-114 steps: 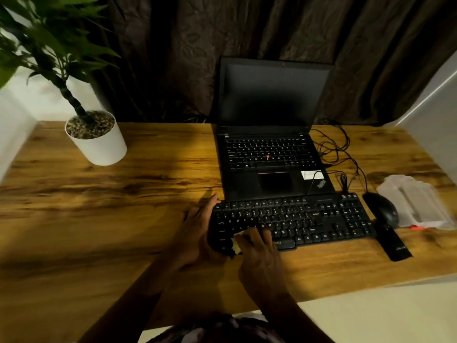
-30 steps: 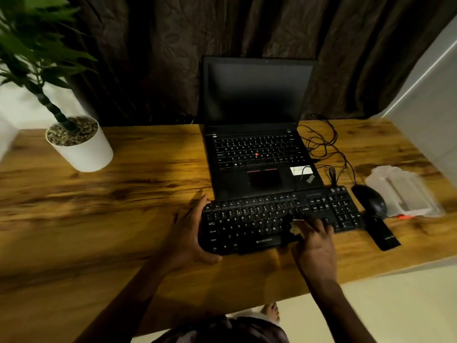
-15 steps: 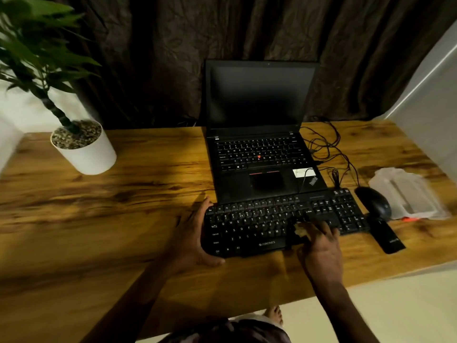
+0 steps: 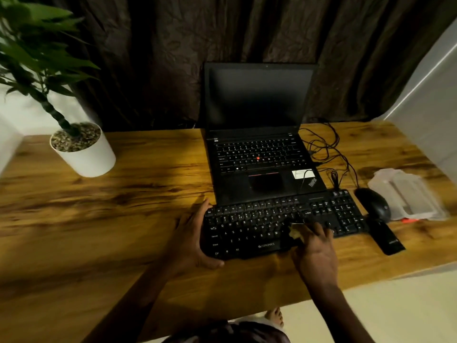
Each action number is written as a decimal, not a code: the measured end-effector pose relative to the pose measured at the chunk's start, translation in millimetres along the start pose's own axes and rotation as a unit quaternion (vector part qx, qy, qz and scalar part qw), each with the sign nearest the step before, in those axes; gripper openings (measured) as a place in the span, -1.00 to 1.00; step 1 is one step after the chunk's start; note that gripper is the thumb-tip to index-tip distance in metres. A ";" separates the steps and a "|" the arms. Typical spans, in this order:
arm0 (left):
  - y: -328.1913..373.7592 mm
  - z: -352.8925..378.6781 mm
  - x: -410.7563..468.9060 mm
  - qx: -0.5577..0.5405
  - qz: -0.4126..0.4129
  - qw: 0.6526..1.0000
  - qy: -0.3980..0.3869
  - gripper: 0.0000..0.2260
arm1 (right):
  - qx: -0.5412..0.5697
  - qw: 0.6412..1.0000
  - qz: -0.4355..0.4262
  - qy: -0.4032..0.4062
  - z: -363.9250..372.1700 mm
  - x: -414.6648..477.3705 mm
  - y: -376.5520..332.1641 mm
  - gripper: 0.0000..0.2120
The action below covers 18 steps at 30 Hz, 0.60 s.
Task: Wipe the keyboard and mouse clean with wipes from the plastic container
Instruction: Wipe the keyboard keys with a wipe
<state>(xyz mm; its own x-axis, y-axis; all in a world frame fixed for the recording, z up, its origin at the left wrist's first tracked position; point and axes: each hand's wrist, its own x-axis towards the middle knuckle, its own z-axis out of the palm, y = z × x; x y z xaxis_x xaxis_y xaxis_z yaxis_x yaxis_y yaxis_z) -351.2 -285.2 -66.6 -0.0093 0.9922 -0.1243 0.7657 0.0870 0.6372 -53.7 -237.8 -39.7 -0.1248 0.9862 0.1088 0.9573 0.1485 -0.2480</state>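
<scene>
A black keyboard (image 4: 259,226) lies on the wooden desk (image 4: 111,219) in front of a laptop. My left hand (image 4: 193,238) grips the keyboard's left end, thumb under the front edge. My right hand (image 4: 314,246) presses a small crumpled wipe (image 4: 294,232) onto the keys right of the middle. A black mouse (image 4: 374,204) sits just right of the keyboard. The clear plastic wipe container (image 4: 408,194) lies beyond the mouse near the desk's right edge.
An open black laptop (image 4: 259,144) stands behind the keyboard, with tangled cables (image 4: 326,149) to its right. A white potted plant (image 4: 84,149) is at the back left. A flat black object (image 4: 388,238) lies by the mouse. A dark curtain hangs behind.
My right hand has slid with the wipe from the keyboard's left part to right of its middle. My left hand has kept its hold on the left end.
</scene>
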 end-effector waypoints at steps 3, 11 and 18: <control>-0.5 0.6 0.5 0.003 -0.003 1.000 0.000 0.34 | -0.006 0.999 -0.042 -0.025 2.4 -1.2 -2.0 -0.48; -1.8 0.9 -0.7 -0.005 0.002 1.000 0.001 0.32 | 0.002 0.998 -0.064 -0.015 4.6 -5.7 -27.7 -0.43; -1.9 1.9 0.1 -0.009 -0.005 1.000 0.002 0.33 | 0.025 0.999 -0.028 -0.016 5.1 -3.0 -37.9 -0.43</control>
<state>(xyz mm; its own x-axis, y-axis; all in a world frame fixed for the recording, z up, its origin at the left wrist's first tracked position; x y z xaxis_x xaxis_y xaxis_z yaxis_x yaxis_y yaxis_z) -351.5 -285.5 -69.3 -0.0189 0.9916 -0.1281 0.7535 0.0983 0.6500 -91.0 -246.0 -35.6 -0.1869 0.9780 0.0930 0.9347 0.2061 -0.2896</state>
